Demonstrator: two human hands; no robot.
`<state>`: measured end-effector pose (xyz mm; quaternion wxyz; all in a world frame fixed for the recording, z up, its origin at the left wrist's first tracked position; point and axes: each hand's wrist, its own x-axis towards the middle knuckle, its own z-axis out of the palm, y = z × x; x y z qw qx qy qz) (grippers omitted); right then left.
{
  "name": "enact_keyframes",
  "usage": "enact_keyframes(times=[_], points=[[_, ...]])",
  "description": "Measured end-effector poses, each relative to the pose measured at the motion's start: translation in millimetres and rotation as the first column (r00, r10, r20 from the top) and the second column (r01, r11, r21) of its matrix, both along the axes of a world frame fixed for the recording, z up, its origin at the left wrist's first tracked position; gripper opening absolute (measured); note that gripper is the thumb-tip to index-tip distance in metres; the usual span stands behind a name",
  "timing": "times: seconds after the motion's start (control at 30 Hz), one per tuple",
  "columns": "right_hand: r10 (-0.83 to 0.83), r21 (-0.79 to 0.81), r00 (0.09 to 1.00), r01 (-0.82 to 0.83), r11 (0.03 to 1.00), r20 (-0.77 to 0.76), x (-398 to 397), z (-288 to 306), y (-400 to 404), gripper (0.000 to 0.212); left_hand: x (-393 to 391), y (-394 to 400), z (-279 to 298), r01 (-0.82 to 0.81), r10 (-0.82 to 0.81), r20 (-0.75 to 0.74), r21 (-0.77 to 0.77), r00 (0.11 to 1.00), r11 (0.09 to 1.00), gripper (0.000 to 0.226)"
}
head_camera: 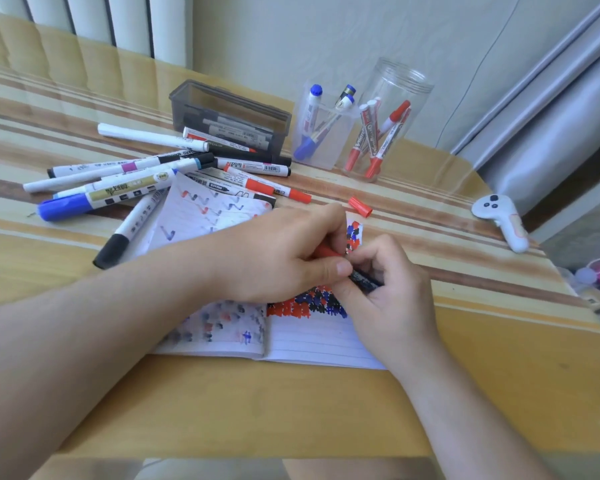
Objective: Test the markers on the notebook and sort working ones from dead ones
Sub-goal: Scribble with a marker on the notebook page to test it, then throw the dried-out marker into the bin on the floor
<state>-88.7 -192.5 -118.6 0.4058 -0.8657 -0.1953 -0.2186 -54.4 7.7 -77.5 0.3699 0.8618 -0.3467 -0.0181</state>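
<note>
I see both my hands meeting over the open notebook [312, 336] at the near edge of the tabletop [465, 393]. My left hand [278, 258] has its grip closed on the red end of a marker [326, 252], thumb pressed against the barrel. My right hand [388, 289] has its grip curled tight on the same marker's dark end. The marker lies nearly flat, its long axis running from upper left to lower right, red end toward the marker pile [146, 174]. That pile sits to the left, beyond the notebook, most barrels lying roughly left to right. A loose red cap [360, 206] lies just past my hands. Farther back stand a grey box [229, 116], a clear square cup [326, 133] with blue markers and a round clear jar [385, 123] with red ones, those standing tilted.
</note>
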Motion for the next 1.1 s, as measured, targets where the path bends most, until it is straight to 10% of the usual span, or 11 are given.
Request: enact_keyframes(times=[0.23,0.47,0.7,0.8,0.9,1.0,1.1], points=[[0.008,-0.006,0.986,-0.009,1.000,-0.168,-1,1,-1,0.017,-5,-4,-8,-0.046,0.058,-0.102,0.116,0.993,0.992,0.041],[0.029,-0.105,0.910,-0.079,0.991,-0.413,-43,26,-49,0.015,-35,-58,14,-0.074,0.076,0.020,0.566,0.997,0.821,0.021],[-0.212,0.400,0.864,0.413,0.818,-0.458,-250,-42,-214,0.027,-182,-231,-8,0.285,-0.284,-0.062,0.007,0.957,0.959,0.045],[-0.459,0.369,0.600,0.784,0.499,-0.655,-348,-141,-267,0.017,-238,-301,-72,0.496,-0.478,-0.159,0.101,0.864,0.862,0.049],[-0.314,0.093,0.160,0.972,0.217,-0.936,-457,-260,-290,0.018,-279,-328,-157,0.598,-0.494,-0.345,0.349,0.798,0.721,0.022],[-0.298,-0.260,-0.153,0.894,0.365,-0.942,-541,-351,-293,0.019,-305,-322,-206,0.707,-0.521,-0.496,0.605,0.694,0.366,0.027],[-0.304,-0.310,-0.187,0.849,0.429,-0.934,-557,-374,-285,0.017,-307,-326,-205,0.685,-0.524,-0.464,0.618,0.714,0.387,0.027]])
